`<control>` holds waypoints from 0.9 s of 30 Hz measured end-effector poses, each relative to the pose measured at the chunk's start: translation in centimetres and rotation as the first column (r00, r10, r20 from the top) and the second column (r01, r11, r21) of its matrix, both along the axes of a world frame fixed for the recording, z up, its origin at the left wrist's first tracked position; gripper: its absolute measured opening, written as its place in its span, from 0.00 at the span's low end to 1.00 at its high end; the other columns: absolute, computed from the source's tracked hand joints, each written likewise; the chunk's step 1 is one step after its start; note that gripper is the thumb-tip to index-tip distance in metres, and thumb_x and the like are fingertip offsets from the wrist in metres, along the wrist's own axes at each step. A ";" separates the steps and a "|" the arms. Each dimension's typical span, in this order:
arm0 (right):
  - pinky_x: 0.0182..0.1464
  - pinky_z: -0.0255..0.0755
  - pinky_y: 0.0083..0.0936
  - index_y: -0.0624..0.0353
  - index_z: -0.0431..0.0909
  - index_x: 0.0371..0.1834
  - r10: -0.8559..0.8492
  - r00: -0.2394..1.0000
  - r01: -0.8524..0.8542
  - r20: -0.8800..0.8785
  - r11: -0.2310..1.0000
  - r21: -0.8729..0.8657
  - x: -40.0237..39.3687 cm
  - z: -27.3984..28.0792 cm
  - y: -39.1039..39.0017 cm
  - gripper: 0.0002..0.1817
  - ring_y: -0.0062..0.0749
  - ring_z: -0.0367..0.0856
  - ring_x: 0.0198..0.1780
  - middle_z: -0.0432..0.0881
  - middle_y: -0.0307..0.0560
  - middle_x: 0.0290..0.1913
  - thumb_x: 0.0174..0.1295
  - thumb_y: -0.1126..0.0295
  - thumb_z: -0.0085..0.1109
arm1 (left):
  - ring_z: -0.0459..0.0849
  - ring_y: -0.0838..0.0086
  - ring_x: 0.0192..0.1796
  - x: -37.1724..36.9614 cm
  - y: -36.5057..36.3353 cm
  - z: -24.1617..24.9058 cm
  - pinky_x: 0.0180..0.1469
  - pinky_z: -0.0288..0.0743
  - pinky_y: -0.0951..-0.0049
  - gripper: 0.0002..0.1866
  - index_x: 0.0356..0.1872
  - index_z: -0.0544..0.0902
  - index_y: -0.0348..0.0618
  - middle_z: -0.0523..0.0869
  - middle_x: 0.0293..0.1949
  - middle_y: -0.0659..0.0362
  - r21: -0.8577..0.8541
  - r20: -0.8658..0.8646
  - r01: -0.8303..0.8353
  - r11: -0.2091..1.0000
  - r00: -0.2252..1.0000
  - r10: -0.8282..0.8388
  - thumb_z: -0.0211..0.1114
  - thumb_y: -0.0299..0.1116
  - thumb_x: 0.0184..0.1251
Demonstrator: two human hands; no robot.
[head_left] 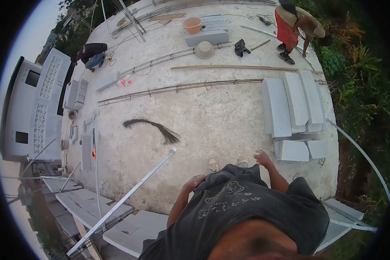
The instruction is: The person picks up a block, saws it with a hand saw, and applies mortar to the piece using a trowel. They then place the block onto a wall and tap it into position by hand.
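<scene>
Short block [294,151]: on the concrete floor [221,117], ahead and right; nearest loose thing to the right hand [262,157], not touched.
Block handling: looks rigid, pale, aerated-type; likely bulky more than dense, weight unproven. Dusty faces may slip, corners probably chip.
Block hold: both hands, palms on opposite ends, low; keep off the corners.
Right hand: fingers spread wide, nothing in it.
Left hand: [196,182] at the waist by the dark shirt [236,197]; grip can't be told.
Metal bar: [130,194] long, slim, near end off to the left hand's side, far tip on the floor; likely light and stiff but awkward. Take it near mid-length to balance.
Long blocks: [278,108] side by side, just beyond the short one; contact between them unclear.
Wire bundle: [155,125] curved, past the bar tip; probably springy, sharp ends.
Rebar cage: [177,88] across the floor, farther out.
Co-workers: one bent over far right [286,26], one low at far left [93,54].
</scene>
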State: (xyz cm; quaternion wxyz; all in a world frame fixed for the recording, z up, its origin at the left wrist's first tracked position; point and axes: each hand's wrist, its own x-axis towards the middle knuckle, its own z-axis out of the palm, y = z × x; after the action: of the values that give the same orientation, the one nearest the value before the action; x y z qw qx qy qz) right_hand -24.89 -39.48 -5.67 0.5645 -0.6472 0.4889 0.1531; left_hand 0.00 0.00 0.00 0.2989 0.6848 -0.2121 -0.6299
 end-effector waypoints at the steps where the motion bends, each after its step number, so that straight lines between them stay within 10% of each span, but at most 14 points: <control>1: 0.30 0.81 0.31 0.60 0.72 0.68 -0.033 0.998 0.034 -0.048 0.999 0.003 -1.7 -0.6 1.2 0.33 0.34 0.84 0.34 0.85 0.54 0.44 0.61 0.59 0.67 | 0.75 0.59 0.69 0.0 1.1 0.6 0.73 0.62 0.64 0.30 0.65 0.75 0.38 0.81 0.64 0.49 -0.095 0.090 0.056 0.994 0.995 -0.047 0.46 0.54 0.80; 5: 0.27 0.81 0.32 0.62 0.72 0.67 -0.062 0.973 0.056 -0.222 0.998 -0.034 -6.1 -2.5 3.4 0.34 0.34 0.85 0.33 0.85 0.54 0.46 0.59 0.58 0.69 | 0.77 0.56 0.66 1.1 3.7 -10.8 0.70 0.66 0.61 0.27 0.64 0.75 0.37 0.81 0.64 0.49 -0.383 0.251 0.267 0.885 0.951 -0.178 0.41 0.48 0.83; 8: 0.55 0.80 0.37 0.64 0.77 0.62 -0.013 0.981 -0.026 -0.195 0.980 -0.195 -7.8 -2.3 10.3 0.35 0.49 0.84 0.57 0.82 0.62 0.58 0.54 0.55 0.73 | 0.75 0.52 0.69 3.0 5.1 -9.1 0.71 0.66 0.60 0.34 0.69 0.72 0.35 0.78 0.67 0.45 -0.222 0.150 0.496 0.840 0.868 -0.473 0.46 0.57 0.79; 11: 0.65 0.72 0.39 0.58 0.80 0.60 0.137 0.985 -0.167 -0.108 0.921 -0.352 -11.8 -9.3 15.2 0.26 0.54 0.78 0.63 0.78 0.61 0.64 0.61 0.57 0.63 | 0.71 0.48 0.73 5.6 7.3 -18.0 0.73 0.64 0.59 0.45 0.72 0.68 0.31 0.74 0.68 0.37 0.135 0.112 0.658 0.741 0.733 -0.671 0.51 0.66 0.72; 12: 0.66 0.71 0.41 0.57 0.79 0.61 0.087 0.989 -0.124 -0.118 0.926 -0.357 -13.5 -8.8 15.5 0.25 0.54 0.77 0.64 0.78 0.61 0.64 0.62 0.57 0.62 | 0.67 0.44 0.74 5.3 2.3 -8.2 0.75 0.61 0.59 0.52 0.73 0.66 0.29 0.71 0.68 0.31 0.339 0.133 0.522 0.782 0.797 -0.590 0.54 0.72 0.66; 17: 0.67 0.69 0.44 0.55 0.78 0.63 -0.308 0.901 0.258 -0.305 0.946 -0.195 -13.5 0.5 15.4 0.26 0.53 0.76 0.65 0.78 0.60 0.64 0.63 0.57 0.61 | 0.64 0.46 0.76 10.2 -3.2 -3.0 0.76 0.58 0.61 0.45 0.73 0.66 0.31 0.69 0.71 0.34 0.289 0.266 0.425 0.858 0.825 -0.498 0.52 0.65 0.73; 25: 0.66 0.71 0.42 0.55 0.77 0.65 -0.378 0.881 0.357 -0.286 0.926 -0.125 -22.3 -2.4 13.9 0.32 0.54 0.77 0.66 0.77 0.63 0.65 0.58 0.52 0.66 | 0.61 0.52 0.78 6.1 -12.9 -1.1 0.78 0.53 0.64 0.44 0.74 0.64 0.31 0.67 0.74 0.40 0.354 0.296 0.452 0.819 0.777 -0.556 0.49 0.64 0.75; 27: 0.66 0.72 0.41 0.56 0.76 0.65 -0.401 0.882 0.385 -0.248 0.916 -0.113 -25.7 -3.5 12.7 0.33 0.54 0.77 0.66 0.77 0.64 0.64 0.57 0.52 0.66 | 0.64 0.50 0.77 -0.1 -15.8 -0.1 0.67 0.71 0.46 0.48 0.79 0.59 0.43 0.64 0.77 0.47 0.411 0.201 0.473 0.779 0.787 -0.584 0.49 0.70 0.71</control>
State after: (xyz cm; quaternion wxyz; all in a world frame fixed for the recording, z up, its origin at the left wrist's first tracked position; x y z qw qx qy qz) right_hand -50.60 -26.74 -9.22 0.4932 -0.5249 0.6855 0.1063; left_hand -0.11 -15.81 -0.11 -0.0531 0.7288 -0.3316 -0.5967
